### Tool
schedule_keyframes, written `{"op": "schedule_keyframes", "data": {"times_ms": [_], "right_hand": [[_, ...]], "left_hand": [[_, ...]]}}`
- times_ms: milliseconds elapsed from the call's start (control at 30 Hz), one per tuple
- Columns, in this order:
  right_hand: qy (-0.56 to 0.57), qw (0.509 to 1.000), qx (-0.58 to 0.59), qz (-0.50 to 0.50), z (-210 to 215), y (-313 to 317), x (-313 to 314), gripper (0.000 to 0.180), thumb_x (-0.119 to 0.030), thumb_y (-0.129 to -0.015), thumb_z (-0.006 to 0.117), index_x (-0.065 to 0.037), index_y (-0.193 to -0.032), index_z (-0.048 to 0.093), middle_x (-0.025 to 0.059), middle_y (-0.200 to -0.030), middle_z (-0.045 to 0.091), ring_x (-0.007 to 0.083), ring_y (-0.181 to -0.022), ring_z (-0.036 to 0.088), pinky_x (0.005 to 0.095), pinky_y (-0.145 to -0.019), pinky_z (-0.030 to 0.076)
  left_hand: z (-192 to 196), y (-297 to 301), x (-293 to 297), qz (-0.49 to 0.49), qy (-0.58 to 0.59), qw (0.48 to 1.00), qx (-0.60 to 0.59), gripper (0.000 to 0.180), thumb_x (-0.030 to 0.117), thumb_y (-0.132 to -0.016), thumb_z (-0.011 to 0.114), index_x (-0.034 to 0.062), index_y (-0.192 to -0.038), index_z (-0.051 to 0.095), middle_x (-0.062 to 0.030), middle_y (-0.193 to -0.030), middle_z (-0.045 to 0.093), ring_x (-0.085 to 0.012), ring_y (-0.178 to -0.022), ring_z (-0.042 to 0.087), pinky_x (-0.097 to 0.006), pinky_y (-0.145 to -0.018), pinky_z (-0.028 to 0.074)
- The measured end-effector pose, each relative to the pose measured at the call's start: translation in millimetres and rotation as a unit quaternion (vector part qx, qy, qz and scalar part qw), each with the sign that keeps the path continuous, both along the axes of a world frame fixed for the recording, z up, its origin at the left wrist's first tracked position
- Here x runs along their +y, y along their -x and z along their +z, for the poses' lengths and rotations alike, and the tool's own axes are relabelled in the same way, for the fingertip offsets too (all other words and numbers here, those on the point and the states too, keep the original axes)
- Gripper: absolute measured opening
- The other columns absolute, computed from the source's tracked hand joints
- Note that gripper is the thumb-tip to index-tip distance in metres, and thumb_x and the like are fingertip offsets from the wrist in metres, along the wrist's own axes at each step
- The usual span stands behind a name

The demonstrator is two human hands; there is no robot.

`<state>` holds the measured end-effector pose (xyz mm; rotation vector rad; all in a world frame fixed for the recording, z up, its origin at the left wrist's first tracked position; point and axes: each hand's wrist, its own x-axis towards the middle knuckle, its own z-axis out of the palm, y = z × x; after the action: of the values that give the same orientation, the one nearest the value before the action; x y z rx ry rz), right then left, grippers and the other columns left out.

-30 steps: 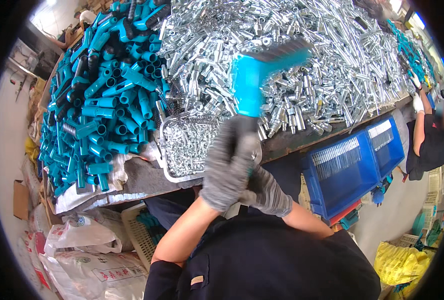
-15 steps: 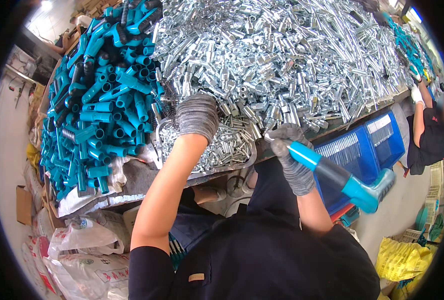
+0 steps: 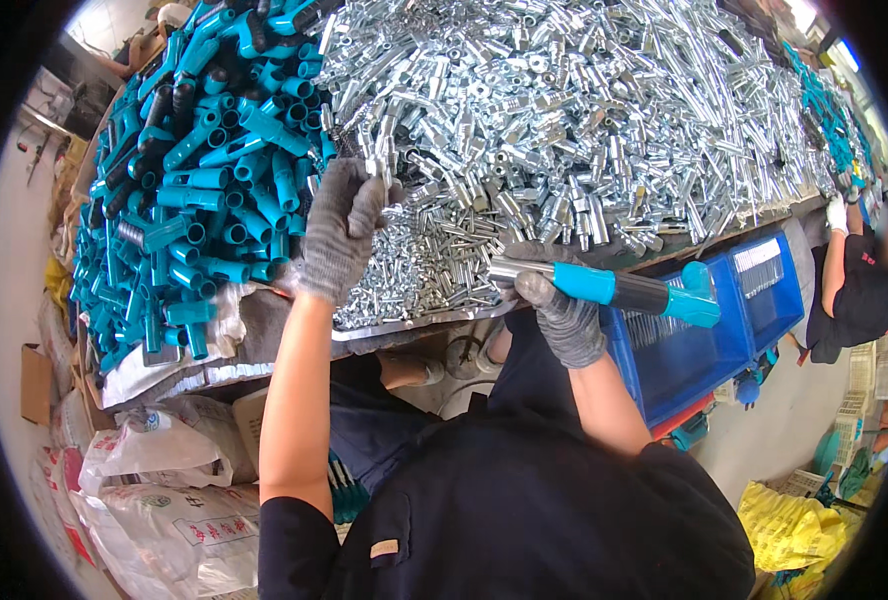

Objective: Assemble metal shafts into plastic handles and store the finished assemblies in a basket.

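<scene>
My right hand (image 3: 562, 310), in a grey knit glove, is closed round a teal-and-black tool handle (image 3: 639, 293). The handle lies nearly level, its bent end to the right, and a silver metal tube (image 3: 517, 268) sticks out at its left end. My left hand (image 3: 342, 225), gloved alike, is held up at the pile's near left side with the fingers curled together. Bright metal lies right behind its fingertips, so what they pinch cannot be made out. Below and to the right of it is a tray (image 3: 404, 328) of small metal pins (image 3: 424, 262).
Teal plastic housings (image 3: 199, 195) are heaped at the left. A large mound of silver metal fittings (image 3: 564, 110) covers the table. Blue bins (image 3: 699, 370) with metal rods stand at the right. White sacks (image 3: 179, 520) lie lower left; another person (image 3: 849, 270) works far right.
My left hand has come up out of the small parts and turned, its fingers now showing. My right hand has shifted left and levelled the handle; the metal tube at its end now shows clearly.
</scene>
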<state>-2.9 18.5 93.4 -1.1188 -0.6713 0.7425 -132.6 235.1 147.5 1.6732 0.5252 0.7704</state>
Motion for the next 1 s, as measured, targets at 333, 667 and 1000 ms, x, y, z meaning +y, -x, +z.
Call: {"op": "schedule_keyframes", "data": {"times_ms": [333,667,1000], "right_hand": [[-0.026,0.998,0.049,0.007,7,17,4,0.04,-0.025,-0.081,0.07,0.003,-0.108,0.062,0.0108,-0.099,0.067,0.0157,-0.088,0.063,0.0289,-0.083,0.049],[0.056,0.984,-0.169,0.003,24,20,-2,0.032,-0.023,-0.079,0.067,0.002,-0.099,0.066,0.0096,-0.087,0.069,0.0158,-0.077,0.066,0.0289,-0.074,0.053],[-0.06,0.979,-0.19,0.037,32,25,-12,0.037,-0.026,-0.076,0.072,0.001,-0.1,0.066,0.0108,-0.091,0.069,0.0162,-0.079,0.065,0.029,-0.073,0.053]], "left_hand": [[17,37,-68,-0.12,-0.132,0.973,0.147,0.027,0.015,-0.09,0.06,0.0039,-0.114,0.057,-0.007,-0.101,0.062,-0.0138,-0.091,0.056,-0.027,-0.072,0.047],[29,52,-72,-0.165,0.072,0.954,0.241,0.033,0.017,-0.089,0.063,0.001,-0.117,0.054,-0.006,-0.082,0.059,-0.0133,-0.067,0.056,-0.028,-0.064,0.049],[44,54,-73,-0.241,0.359,0.869,0.242,0.039,0.036,-0.095,0.051,-0.001,-0.094,0.064,-0.0035,-0.065,0.059,-0.01,-0.051,0.054,-0.027,-0.053,0.046]]}}
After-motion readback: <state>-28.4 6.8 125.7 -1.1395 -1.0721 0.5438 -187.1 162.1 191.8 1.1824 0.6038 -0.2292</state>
